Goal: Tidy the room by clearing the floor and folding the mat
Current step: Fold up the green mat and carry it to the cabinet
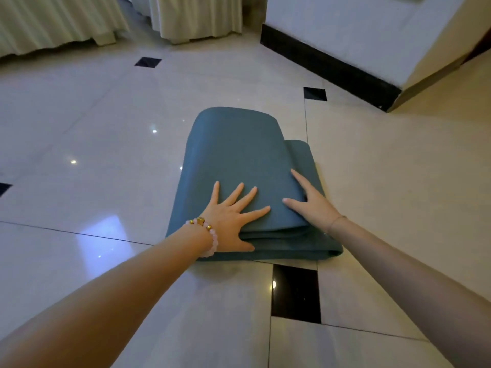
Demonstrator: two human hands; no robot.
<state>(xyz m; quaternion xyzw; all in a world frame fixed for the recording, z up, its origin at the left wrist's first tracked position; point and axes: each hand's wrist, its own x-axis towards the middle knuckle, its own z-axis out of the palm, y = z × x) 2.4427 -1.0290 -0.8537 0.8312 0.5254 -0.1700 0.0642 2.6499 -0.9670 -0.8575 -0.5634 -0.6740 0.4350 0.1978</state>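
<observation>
Teal-blue folded mat (pixel 239 155) lies in several soft layers on the glossy cream tiled floor (pixel 93 128), well apart from the black skirting board (pixel 329 67) that edges the floor at the far right. The mat's near end sits just beyond a black square tile inlay (pixel 295 293), and a lower layer sticks out along its right side.

The left hand (pixel 233 219), with a pink bead bracelet (pixel 210 235) at the wrist, presses flat on the top layer near its front edge. Its fingers (pixel 240 192) are straight and spread wide, and the thumb rests against the stacked folds at the mat's near end. The right hand (pixel 310 203) rests on the top layer's right edge, thumb and forefinger stretched out straight; its other fingers are hidden behind the fold. Neither hand grips anything.

Pale pleated fabric skirts (pixel 196 17) hang down to the floor's far edge.
</observation>
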